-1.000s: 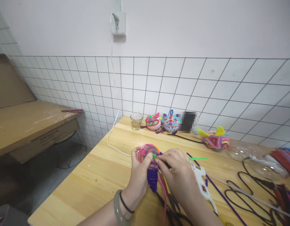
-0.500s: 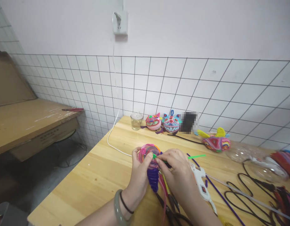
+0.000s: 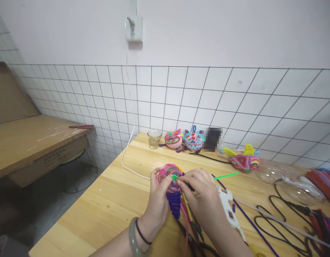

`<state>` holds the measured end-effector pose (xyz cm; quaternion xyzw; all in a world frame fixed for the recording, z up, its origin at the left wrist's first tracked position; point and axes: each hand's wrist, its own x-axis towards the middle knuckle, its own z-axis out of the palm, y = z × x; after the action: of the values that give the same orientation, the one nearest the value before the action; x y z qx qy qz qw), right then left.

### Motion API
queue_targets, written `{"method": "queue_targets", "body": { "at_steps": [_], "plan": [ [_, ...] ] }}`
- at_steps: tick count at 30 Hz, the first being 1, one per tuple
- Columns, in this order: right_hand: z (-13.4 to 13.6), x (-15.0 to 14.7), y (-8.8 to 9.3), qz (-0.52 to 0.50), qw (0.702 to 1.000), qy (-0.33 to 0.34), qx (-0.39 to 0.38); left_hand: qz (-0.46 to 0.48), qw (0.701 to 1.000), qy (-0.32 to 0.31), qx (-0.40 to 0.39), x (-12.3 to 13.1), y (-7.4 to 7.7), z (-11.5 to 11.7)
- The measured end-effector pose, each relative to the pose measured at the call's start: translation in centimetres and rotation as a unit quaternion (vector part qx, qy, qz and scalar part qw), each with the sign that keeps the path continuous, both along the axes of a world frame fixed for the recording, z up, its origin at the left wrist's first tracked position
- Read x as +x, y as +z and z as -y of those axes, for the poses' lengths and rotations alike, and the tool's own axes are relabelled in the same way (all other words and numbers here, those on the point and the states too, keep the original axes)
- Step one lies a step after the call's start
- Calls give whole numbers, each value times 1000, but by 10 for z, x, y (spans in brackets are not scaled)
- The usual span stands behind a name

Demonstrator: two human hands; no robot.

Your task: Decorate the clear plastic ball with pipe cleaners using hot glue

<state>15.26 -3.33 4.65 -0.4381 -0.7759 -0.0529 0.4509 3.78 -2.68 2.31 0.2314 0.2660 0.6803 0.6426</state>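
My left hand [image 3: 158,194] grips a round pink and multicoloured pipe-cleaner ornament [image 3: 168,170] with a ribbed purple tail [image 3: 174,206] hanging below it. Its thumb lies on the ornament's face beside a small green coil. My right hand [image 3: 201,189] pinches a bright green pipe cleaner [image 3: 227,176] at the coil, and the free end sticks out to the right behind the knuckles. Beneath the hands lie black-handled scissors [image 3: 193,242], partly hidden by my right forearm. A white glue gun [image 3: 229,210] rests just right of that hand.
At the back stand a glass cup [image 3: 154,139], a pink ornament [image 3: 173,140], a blue ornament [image 3: 193,141] and a fish-like one [image 3: 244,161]. Clear plastic shells [image 3: 274,173], black cables [image 3: 272,223] and bundled pipe cleaners [image 3: 321,184] crowd the right side. A white cord [image 3: 124,157] crosses the left.
The left thumb has drawn back slightly, so more of the green coil shows. The green pipe cleaner's free end reaches a little farther right. The camera view has shifted slightly.
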Motion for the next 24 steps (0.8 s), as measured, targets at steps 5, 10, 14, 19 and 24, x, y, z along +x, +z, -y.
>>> {"method": "queue_targets", "body": {
  "at_steps": [5, 10, 14, 19, 24],
  "plan": [
    [-1, 1, 0, 10, 1000, 2, 18, -13, 1000, 10, -4, -1, -2, 0],
    [-2, 2, 0, 22, 1000, 2, 20, -13, 1000, 9, -5, -1, -3, -1],
    [-2, 2, -1, 28, 999, -5, 19, -9, 1000, 1, -3, -1, -2, -1],
    [-1, 3, -1, 36, 999, -14, 18, -13, 1000, 0, -3, -1, 0, -1],
    [0, 2, 0, 39, 999, -15, 22, -14, 1000, 8, -15, -1, 1, 0]
  ]
}}
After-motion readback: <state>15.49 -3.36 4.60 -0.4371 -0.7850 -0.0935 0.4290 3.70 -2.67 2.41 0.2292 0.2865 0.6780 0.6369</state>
